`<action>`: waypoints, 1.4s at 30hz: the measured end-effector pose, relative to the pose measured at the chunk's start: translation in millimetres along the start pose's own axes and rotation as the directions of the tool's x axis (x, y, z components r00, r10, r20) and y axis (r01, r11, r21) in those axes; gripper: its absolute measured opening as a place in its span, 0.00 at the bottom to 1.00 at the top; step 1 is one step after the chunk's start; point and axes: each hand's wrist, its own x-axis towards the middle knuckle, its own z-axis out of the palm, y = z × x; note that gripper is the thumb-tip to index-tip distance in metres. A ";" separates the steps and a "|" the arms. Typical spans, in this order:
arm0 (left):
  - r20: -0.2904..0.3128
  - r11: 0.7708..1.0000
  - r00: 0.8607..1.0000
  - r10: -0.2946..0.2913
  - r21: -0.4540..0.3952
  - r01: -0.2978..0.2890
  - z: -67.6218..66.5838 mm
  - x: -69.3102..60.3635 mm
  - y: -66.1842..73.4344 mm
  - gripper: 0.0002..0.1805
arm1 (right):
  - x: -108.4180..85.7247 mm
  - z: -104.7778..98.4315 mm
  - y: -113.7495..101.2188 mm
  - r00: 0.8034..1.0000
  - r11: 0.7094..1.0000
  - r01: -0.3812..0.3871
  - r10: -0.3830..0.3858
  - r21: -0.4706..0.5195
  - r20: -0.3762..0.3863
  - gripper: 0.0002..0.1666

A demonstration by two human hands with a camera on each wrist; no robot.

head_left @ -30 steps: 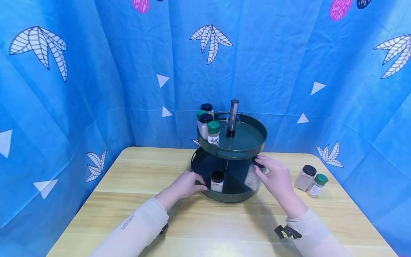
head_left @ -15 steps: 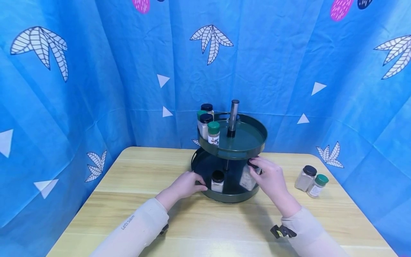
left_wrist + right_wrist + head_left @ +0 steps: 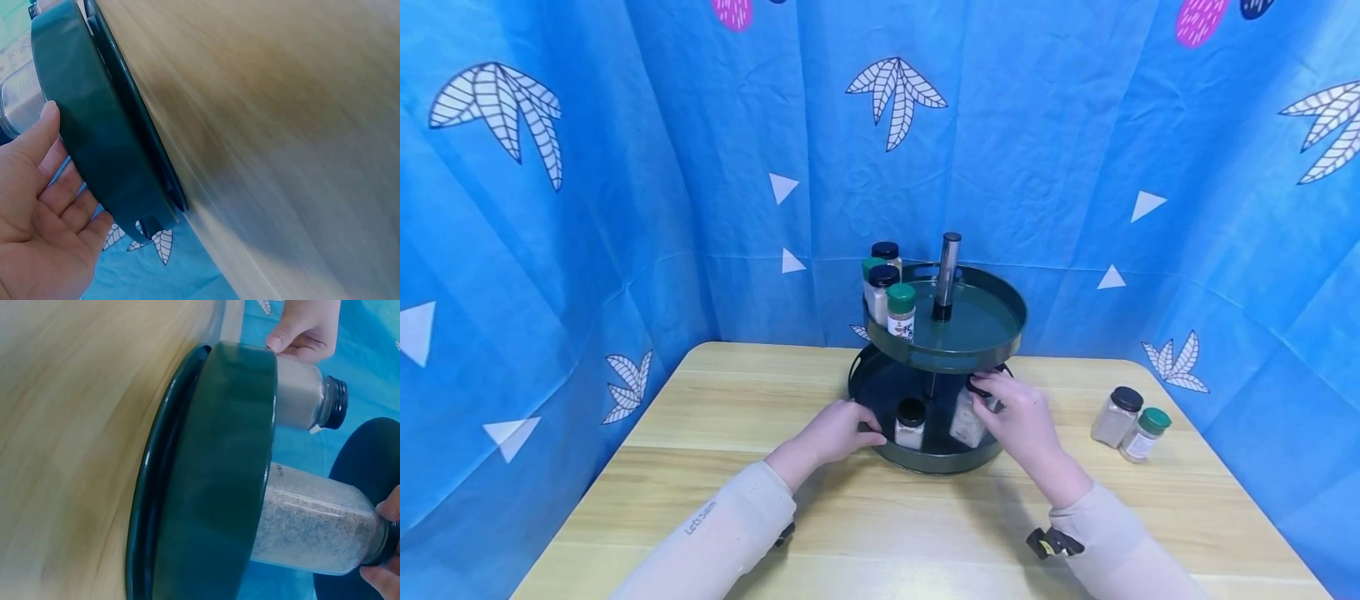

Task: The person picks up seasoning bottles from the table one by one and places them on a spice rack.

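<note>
A dark green two-tier round spice rack stands on the table. My left hand holds the lower tier's rim at its front left, thumb at the rim's edge. By its black cap my right hand pinches a clear spice jar with pale grainy contents. This jar leans slightly inside the right part of the lower tier; its base is hidden behind the rim in the right wrist view. Left of it, a second black-capped jar stands upright in the same tier, close to my left fingers.
Several jars with green and black caps, one a green-capped jar, crowd the upper tier's left side. A metal post rises through the tiers. On the table's right stand a black-capped jar and a green-capped jar. Blue curtain surrounds the table.
My right hand has moved left with the spice jar, carrying it farther into the lower tier towards the other jar. The left hand keeps its place on the rim.
</note>
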 end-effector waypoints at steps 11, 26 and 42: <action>-0.007 1.000 1.000 -0.003 -0.009 0.003 -0.8 -0.3 1.7 0.05 | -3.9 6.6 -2.5 1.000 0.999 0.022 -0.022 0.029 0.007 0.13; -0.012 1.000 1.000 0.003 -0.001 -0.003 0.2 0.0 1.2 0.06 | -10.9 16.5 -7.2 0.997 0.996 0.075 -0.076 0.057 0.017 0.14; -0.009 1.000 1.000 -0.005 0.005 0.005 -0.7 0.0 2.4 0.07 | -16.9 25.7 -11.0 0.992 0.986 0.122 -0.124 0.112 0.013 0.16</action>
